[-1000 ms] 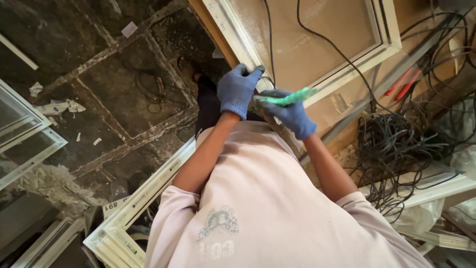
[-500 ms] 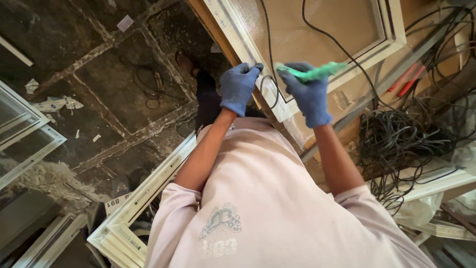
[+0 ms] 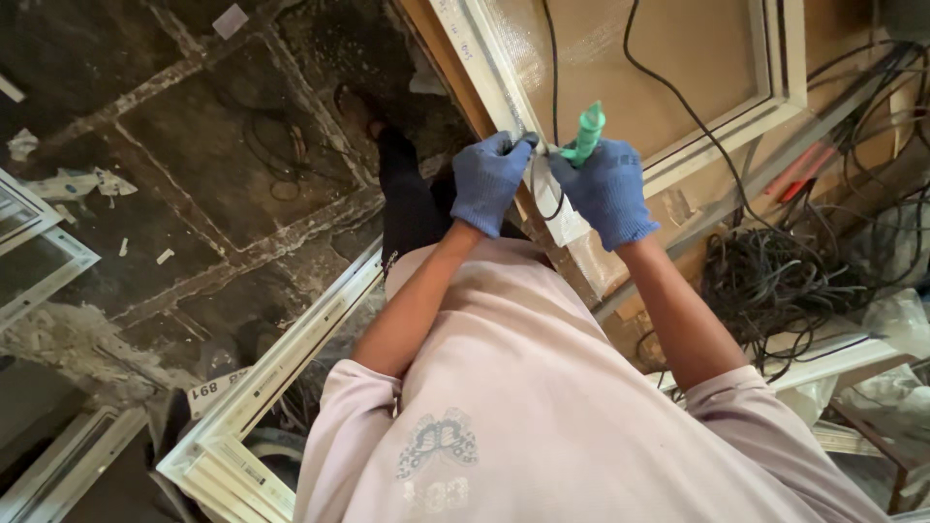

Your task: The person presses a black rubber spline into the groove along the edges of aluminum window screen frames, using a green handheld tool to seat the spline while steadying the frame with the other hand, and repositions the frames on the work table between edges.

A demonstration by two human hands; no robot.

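Both my hands wear blue gloves. My right hand (image 3: 607, 189) is closed around a green pen-shaped tool (image 3: 586, 133) that points up and away from me. My left hand (image 3: 490, 179) pinches the near corner of a white window frame (image 3: 504, 73) lying on a brown workbench. The two hands are close together at that corner, with a strip of white film (image 3: 560, 208) hanging between them. A black cable (image 3: 552, 58) runs across the pane to the corner.
Another white frame (image 3: 281, 378) leans by my left leg. A tangle of black cables (image 3: 775, 281) lies at the right, with red-handled tools (image 3: 809, 169) on the bench edge. More frames (image 3: 39, 261) stand at the left on a dirty tiled floor with scraps.
My right hand has swung the green tool from lying sideways to pointing upward. Both hands have stayed at the frame corner and drawn closer together.
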